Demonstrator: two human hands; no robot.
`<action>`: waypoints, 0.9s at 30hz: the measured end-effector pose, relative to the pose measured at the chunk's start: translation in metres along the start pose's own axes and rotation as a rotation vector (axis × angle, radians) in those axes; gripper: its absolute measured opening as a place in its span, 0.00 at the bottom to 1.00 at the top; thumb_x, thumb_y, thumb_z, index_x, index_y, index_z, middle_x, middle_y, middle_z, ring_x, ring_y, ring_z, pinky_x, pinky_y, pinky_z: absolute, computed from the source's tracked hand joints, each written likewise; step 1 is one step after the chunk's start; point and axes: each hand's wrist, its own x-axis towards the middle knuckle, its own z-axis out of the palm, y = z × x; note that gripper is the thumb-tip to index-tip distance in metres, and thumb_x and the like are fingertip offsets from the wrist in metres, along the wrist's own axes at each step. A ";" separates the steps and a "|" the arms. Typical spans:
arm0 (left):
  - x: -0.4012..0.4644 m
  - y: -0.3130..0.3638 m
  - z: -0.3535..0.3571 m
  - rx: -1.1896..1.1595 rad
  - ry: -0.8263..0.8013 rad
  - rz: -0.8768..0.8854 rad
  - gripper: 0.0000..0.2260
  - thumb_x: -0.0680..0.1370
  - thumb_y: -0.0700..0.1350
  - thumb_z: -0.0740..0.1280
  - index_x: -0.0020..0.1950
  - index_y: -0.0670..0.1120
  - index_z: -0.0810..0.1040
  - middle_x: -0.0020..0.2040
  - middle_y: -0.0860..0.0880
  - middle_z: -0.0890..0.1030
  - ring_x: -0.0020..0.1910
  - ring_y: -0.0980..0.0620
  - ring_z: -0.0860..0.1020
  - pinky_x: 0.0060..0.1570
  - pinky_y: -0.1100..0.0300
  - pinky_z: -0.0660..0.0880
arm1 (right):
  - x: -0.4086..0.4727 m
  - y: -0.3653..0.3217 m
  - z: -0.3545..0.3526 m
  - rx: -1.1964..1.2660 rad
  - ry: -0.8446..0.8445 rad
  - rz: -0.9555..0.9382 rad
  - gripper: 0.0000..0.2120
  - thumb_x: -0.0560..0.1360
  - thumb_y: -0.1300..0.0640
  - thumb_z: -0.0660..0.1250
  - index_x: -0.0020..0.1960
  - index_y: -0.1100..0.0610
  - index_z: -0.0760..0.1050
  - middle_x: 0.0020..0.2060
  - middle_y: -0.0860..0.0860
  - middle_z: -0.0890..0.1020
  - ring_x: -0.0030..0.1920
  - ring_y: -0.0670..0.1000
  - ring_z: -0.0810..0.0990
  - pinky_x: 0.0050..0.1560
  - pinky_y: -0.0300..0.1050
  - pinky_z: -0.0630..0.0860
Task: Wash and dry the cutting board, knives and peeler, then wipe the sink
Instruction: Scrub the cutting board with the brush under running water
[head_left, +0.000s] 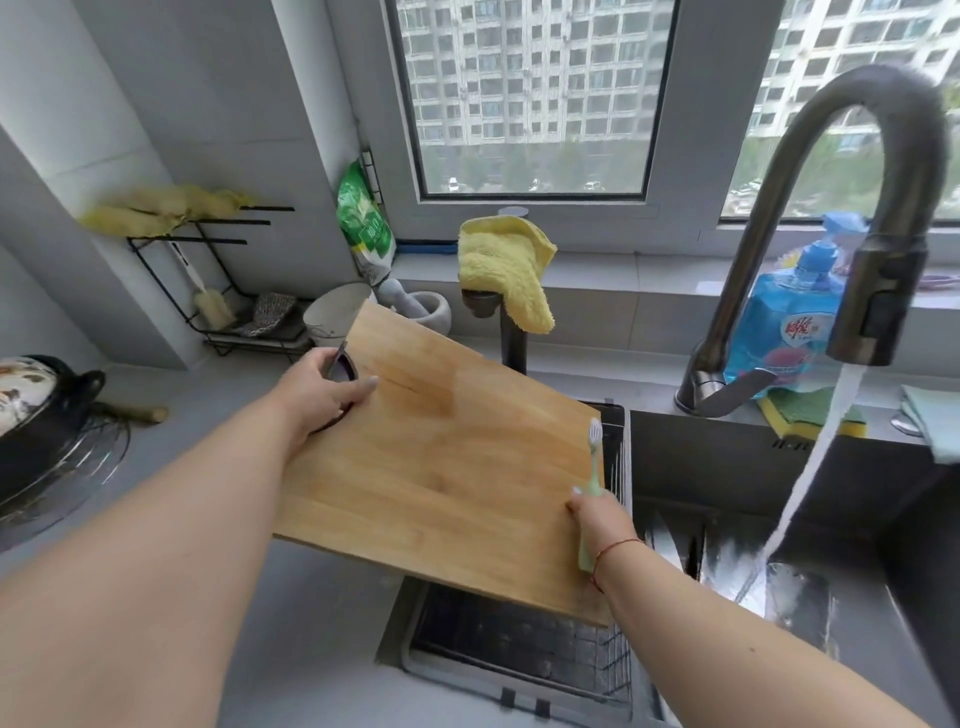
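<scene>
A large wooden cutting board (447, 457) is held tilted above the counter and the sink's left rack. My left hand (322, 395) grips its far left corner at the handle hole. My right hand (597, 519) grips the board's right edge and also holds a pale green toothbrush (594, 467), bristles up. The dark sink (727, 467) lies to the right, with water running from the curved tap (852, 208) into the basin. No knife or peeler is visible.
A yellow cloth (504, 270) hangs on a small second tap behind the board. A blue detergent bottle (784, 322) and a yellow-green sponge (810, 415) sit behind the main tap. A black pot (41, 410) stands at left; a wire rack (208, 291) is at back left.
</scene>
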 end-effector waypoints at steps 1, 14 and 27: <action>-0.001 -0.002 0.003 0.006 0.000 0.015 0.26 0.72 0.42 0.75 0.68 0.47 0.70 0.51 0.49 0.78 0.46 0.52 0.77 0.39 0.59 0.74 | -0.001 -0.001 -0.002 -0.039 0.010 0.011 0.19 0.80 0.51 0.60 0.67 0.59 0.70 0.54 0.56 0.77 0.53 0.58 0.75 0.52 0.45 0.70; -0.004 -0.011 0.008 0.035 -0.125 -0.013 0.22 0.72 0.43 0.75 0.62 0.52 0.72 0.50 0.50 0.81 0.46 0.49 0.81 0.41 0.56 0.78 | 0.002 0.002 -0.006 -0.079 -0.058 0.200 0.09 0.82 0.56 0.57 0.50 0.61 0.71 0.43 0.56 0.77 0.44 0.53 0.73 0.54 0.42 0.69; 0.019 -0.045 0.029 0.243 -0.028 -0.063 0.19 0.71 0.48 0.77 0.59 0.49 0.75 0.43 0.44 0.80 0.38 0.46 0.76 0.49 0.51 0.77 | -0.004 0.002 -0.004 -0.083 -0.169 0.136 0.22 0.81 0.54 0.60 0.71 0.63 0.64 0.56 0.59 0.73 0.61 0.60 0.73 0.65 0.51 0.69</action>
